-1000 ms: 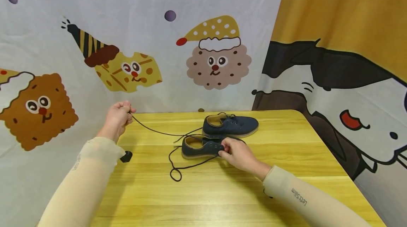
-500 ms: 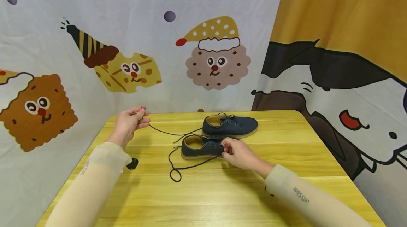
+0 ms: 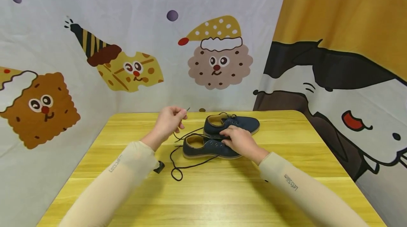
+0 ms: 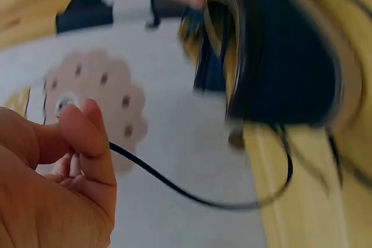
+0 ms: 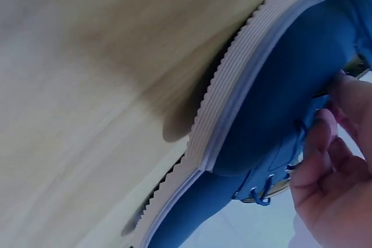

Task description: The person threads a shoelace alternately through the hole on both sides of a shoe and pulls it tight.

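Two dark navy lace-up shoes stand side by side: the near shoe point(image 3: 203, 149), with its front eyelets unlaced, and the far shoe point(image 3: 245, 123), with laces in its eyelets. My left hand point(image 3: 169, 121) pinches one end of a black shoelace point(image 4: 192, 197), its short tip sticking up beyond the fingers. The lace sags from this hand to the near shoe in the left wrist view. My right hand point(image 3: 241, 143) reaches over the near shoe's front opening. In the right wrist view its curled fingers point(image 5: 347, 94) grip at the eyelet flap's edge; their tips are partly hidden.
The shoes stand toward the back of a yellow wooden table point(image 3: 203, 198). The lace's other part lies in a loop point(image 3: 176, 174) in front of the near shoe. A printed cartoon curtain point(image 3: 143, 25) hangs behind the table.
My left hand has moved right toward the shoes with the lace end, and the lace has slackened. My right hand has shifted from the near flap's outer side up over the shoe's opening.
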{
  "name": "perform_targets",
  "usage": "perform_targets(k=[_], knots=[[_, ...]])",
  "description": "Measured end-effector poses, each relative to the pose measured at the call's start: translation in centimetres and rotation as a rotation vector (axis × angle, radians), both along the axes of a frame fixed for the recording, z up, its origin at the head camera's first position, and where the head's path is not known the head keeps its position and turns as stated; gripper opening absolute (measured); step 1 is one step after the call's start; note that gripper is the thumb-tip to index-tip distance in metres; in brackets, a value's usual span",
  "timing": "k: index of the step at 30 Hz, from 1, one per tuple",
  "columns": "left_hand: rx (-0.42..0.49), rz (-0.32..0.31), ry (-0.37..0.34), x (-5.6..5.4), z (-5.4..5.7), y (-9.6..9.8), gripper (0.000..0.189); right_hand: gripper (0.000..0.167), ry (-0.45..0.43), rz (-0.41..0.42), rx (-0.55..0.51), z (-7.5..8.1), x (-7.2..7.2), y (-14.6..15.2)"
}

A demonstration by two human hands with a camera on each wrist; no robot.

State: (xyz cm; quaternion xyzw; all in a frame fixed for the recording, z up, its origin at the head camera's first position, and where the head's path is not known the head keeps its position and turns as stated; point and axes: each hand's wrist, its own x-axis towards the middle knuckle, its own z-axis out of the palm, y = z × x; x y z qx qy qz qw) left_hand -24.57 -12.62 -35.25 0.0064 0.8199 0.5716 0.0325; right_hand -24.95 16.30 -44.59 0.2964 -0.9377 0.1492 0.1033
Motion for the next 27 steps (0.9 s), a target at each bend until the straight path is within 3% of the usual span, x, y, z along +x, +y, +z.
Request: perform_targets(k=[3, 5, 10, 13, 18, 23, 27], knots=[[-0.055, -0.072, -0.018, 0.3, -1.0, 2.8, 0.023, 0.020, 0.042, -0.008, 0.035, -0.4, -0.7, -0.2], [-0.130, -0.102, -0.021, 0.5, -1.7, 4.3, 0.023, 0.016, 0.017, -0.020, 0.026, -0.6, -1.1, -0.3], [-0.344, -0.154, 0.032, 1.0, -3.5, 7.1, 0.030, 0.018, -0.155, -0.077, -0.041, -0.5, -2.1, -0.3], [-0.497, -0.172, 0.117, 1.2, -4.7, 8.5, 0.041, 0.019, -0.251, -0.094, -0.069, -0.5, -2.6, -0.2], [-0.690, -0.107, 0.220, 1.3, -6.3, 10.2, 0.051, 0.020, -0.348, -0.068, -0.130, -0.5, -2.9, 0.0], [-0.763, -0.023, 0.255, 1.2, -7.5, 10.9, 0.053, 0.020, -0.416, -0.068, -0.192, -0.5, -2.8, 0.0], [-0.773, 0.022, 0.294, 1.1, -8.6, 11.1, 0.054, 0.020, -0.434, -0.080, -0.222, -0.5, -2.7, 0.0]])
